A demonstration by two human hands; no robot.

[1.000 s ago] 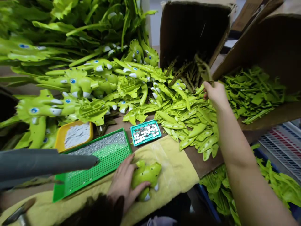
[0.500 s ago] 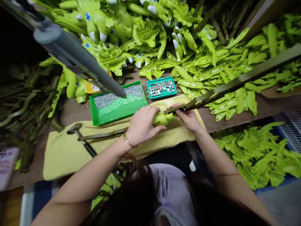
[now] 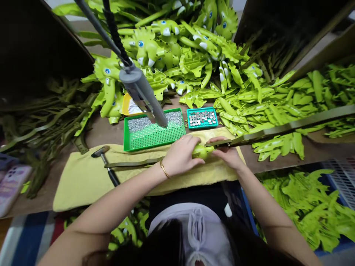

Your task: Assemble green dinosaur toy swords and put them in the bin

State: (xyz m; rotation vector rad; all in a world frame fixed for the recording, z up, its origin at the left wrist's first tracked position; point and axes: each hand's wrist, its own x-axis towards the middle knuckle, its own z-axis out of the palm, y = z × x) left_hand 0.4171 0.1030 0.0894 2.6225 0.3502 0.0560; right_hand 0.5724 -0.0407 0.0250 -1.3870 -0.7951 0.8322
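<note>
1. The left hand (image 3: 180, 155), wearing a thin gold bangle (image 3: 164, 169), curves closely over a rounded lime-green plastic toy piece (image 3: 202, 151), a narrow grip that covers the piece's left end.
2. The right hand (image 3: 223, 153) sits just right of that piece, in a narrow grip on a long olive strip (image 3: 280, 128). The strip runs from the piece toward the far right, above the table's right side.
3. The toy piece is near the person, on a yellow towel (image 3: 83, 188) at the table's near edge.
4. A shorter olive strip (image 3: 133, 163) lies on the towel left of the left hand; whether it joins the long strip is hidden.
5. A small hammer (image 3: 104, 159) with a black handle lies on the towel's left part.
6. Farther off, a green perforated tray (image 3: 154, 136) holds silver studs, and a grey tube (image 3: 144, 94) hangs with its end just over it. To its right, a teal tray (image 3: 202, 118) holds silver discs.
7. Heaped lime-green toy dinosaur parts (image 3: 146, 48) fill the far table. Olive strips (image 3: 47, 129) pile at left.
</note>
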